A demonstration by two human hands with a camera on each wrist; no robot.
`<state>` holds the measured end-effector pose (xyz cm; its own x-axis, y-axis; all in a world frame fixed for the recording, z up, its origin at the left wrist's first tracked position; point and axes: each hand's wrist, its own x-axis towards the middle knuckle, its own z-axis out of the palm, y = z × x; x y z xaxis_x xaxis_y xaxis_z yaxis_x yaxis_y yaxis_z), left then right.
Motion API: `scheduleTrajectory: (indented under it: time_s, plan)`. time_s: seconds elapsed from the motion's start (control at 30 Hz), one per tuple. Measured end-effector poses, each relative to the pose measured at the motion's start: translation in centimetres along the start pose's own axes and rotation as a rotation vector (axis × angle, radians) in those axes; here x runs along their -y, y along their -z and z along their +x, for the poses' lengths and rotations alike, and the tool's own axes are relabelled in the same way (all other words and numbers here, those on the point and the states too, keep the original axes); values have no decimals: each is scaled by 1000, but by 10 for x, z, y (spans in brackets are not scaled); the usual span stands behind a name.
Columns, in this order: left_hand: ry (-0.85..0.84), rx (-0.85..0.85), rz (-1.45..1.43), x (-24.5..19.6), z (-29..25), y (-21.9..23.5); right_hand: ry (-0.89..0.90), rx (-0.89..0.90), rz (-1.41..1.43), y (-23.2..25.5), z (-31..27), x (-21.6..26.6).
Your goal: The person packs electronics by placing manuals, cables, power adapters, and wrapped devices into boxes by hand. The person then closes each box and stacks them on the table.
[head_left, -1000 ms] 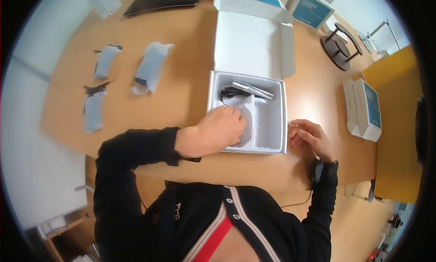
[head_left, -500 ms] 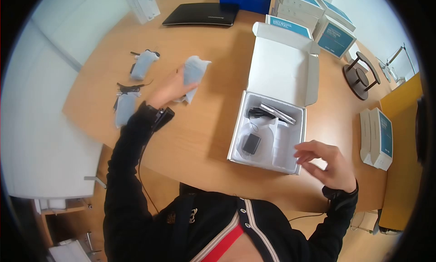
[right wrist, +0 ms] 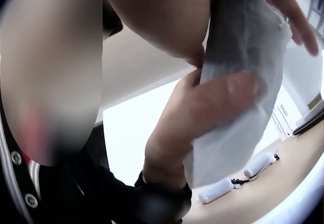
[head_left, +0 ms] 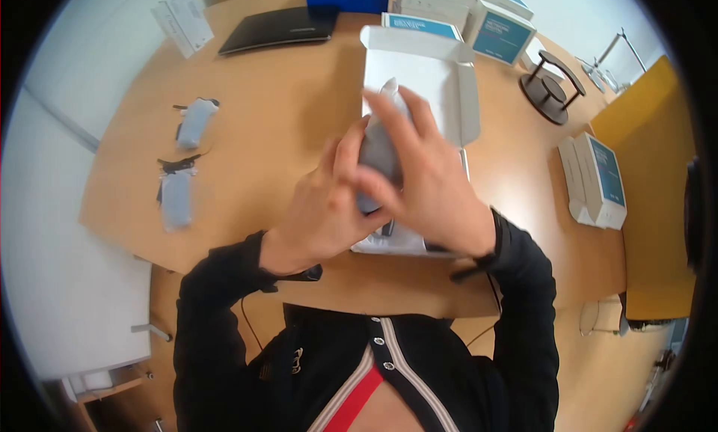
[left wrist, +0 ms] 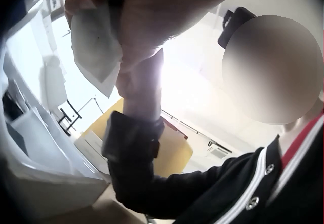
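Above the open white box point(head_left: 430, 245), both hands hold a bundle in pale, translucent wrapping point(head_left: 380, 151). My left hand point(head_left: 318, 204) grips it from the left, and the right wrist view shows that thumb lying across the wrapping point(right wrist: 235, 148). From the right, my right hand point(head_left: 437, 174) reaches over the bundle with spread fingers on its far side and thumb on the near side. A pointed end of the wrapping point(left wrist: 96, 57) sticks out below the left hand in the left wrist view. Hands and bundle hide most of the box's inside; a small black piece point(head_left: 387, 228) shows there.
Two smaller wrapped bundles with black cables, one farther point(head_left: 196, 124) and one nearer point(head_left: 176, 200), lie on the left of the table. A black laptop point(head_left: 280, 32) is behind them. Teal-labelled boxes point(head_left: 502, 32) stand at the back, others point(head_left: 602, 181) beside a dark stand point(head_left: 553, 95).
The left hand has left the box, picked up the large wrapped bundle from the table's left and carried it over the box. The right hand has moved from the box's side onto the bundle.
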<state>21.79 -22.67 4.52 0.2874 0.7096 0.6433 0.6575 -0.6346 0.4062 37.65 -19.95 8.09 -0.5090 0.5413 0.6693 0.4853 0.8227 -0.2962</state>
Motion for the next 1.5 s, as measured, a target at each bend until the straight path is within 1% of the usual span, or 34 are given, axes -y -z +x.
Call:
scheduleTrajectory:
  time_s: [0.07,0.1,0.13,0.17,0.2,0.23,0.27,0.33,0.37,0.4,0.47,0.5,0.53,0.57,0.6,0.67,0.77,0.8,0.87,0.93,1.0,1.07,1.13,1.2,1.23,1.3,1.33,1.4,1.43,1.5]
  plan:
    - [47,6,-94,-5,5,-14,-217,1,125,-2,4,-15]
    - [131,73,-115,-9,8,-18,-231,15,121,-3,4,-23]
    - [138,80,-128,-9,7,-25,-341,46,226,-3,2,-32]
    - [100,122,-152,-8,5,-31,-451,72,331,-1,-2,-38]
    - [58,163,-173,-7,3,-37,-460,75,326,6,-8,-42]
    - [-18,31,-252,-4,-1,-43,-503,81,332,14,-13,-49]
    - [-18,29,-258,-2,0,-37,-542,91,337,23,-18,-57]
    - [87,121,-116,7,-2,-15,-568,85,326,42,-31,-75]
    - [91,119,-19,16,-1,-11,-597,64,325,45,-37,-80]
    - [90,130,-22,25,0,-11,-608,61,326,44,-42,-81]
    - [162,110,110,47,5,-17,-653,236,112,41,-53,-84]
    - [158,112,112,57,6,-19,-634,267,119,36,-57,-83]
    - [253,161,50,66,8,-21,-653,301,147,30,-60,-83]
    - [350,209,-14,74,8,-25,-605,317,139,23,-65,-84]
    - [349,213,-11,81,7,-30,-557,332,134,19,-67,-85]
    - [413,280,-132,94,3,-39,-551,359,133,16,-65,-79]
    - [447,309,-205,99,-3,-50,-540,396,122,11,-64,-70]
    - [449,308,-203,101,-3,-51,-541,402,110,9,-64,-68]
    - [463,354,-348,105,-3,-52,-537,423,92,6,-64,-63]
    - [452,330,-404,104,-5,-51,-537,441,72,0,-67,-64]
    - [441,305,-459,104,-7,-54,-388,424,47,-12,-78,-74]
    - [397,256,-526,105,-11,-62,-394,423,43,-12,-81,-73]
    - [378,279,-486,101,-11,-60,-402,422,38,-14,-82,-71]
    - [358,302,-447,98,-11,-58,-293,251,23,-18,-82,-70]
    - [355,299,-444,97,-12,-58,-292,251,21,-18,-83,-69]
    - [350,295,-442,96,-12,-56,-350,335,-34,-18,-83,-68]
    - [360,309,-443,95,-11,-55,-348,334,-36,-18,-82,-64]
    - [367,323,-444,94,-10,-53,-364,445,-133,-17,-79,-54]
    - [363,319,-435,94,-10,-52,-363,444,-134,-18,-80,-57]
    - [357,314,-426,93,-9,-51,-65,305,-277,-21,-81,-68]
